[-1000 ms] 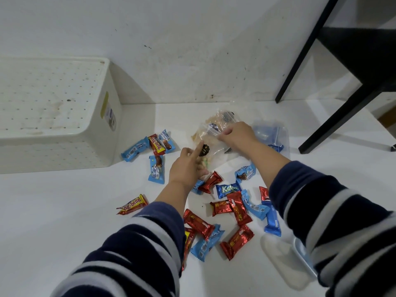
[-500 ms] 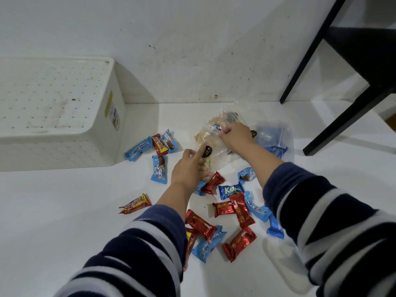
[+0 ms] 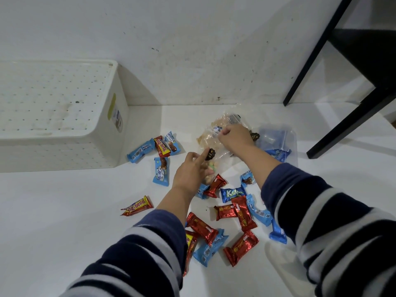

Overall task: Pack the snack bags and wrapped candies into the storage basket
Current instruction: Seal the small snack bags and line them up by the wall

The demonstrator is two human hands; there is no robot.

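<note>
Several red, blue and yellow wrapped candies (image 3: pixel 243 211) lie scattered on the white surface. Behind them lies a pile of clear snack bags (image 3: pixel 211 138) holding pale snacks. My right hand (image 3: pixel 235 138) pinches the top of one clear bag. My left hand (image 3: pixel 192 170) reaches at the near end of the same pile, forefinger stretched out over a bag with a dark label; whether it grips the plastic is hidden. The white perforated storage basket (image 3: pixel 102 151) stands at the far left, its solid perforated face up.
A bluish clear bag (image 3: pixel 273 138) lies right of the pile. Black furniture legs (image 3: pixel 342 125) slant down at the far right. A white wall closes the back. A pale plastic piece (image 3: pixel 278 254) lies under my right sleeve.
Both hands have stayed on the clear bags with only slight shifts. The view has drifted a little, and the candies lie where they were.
</note>
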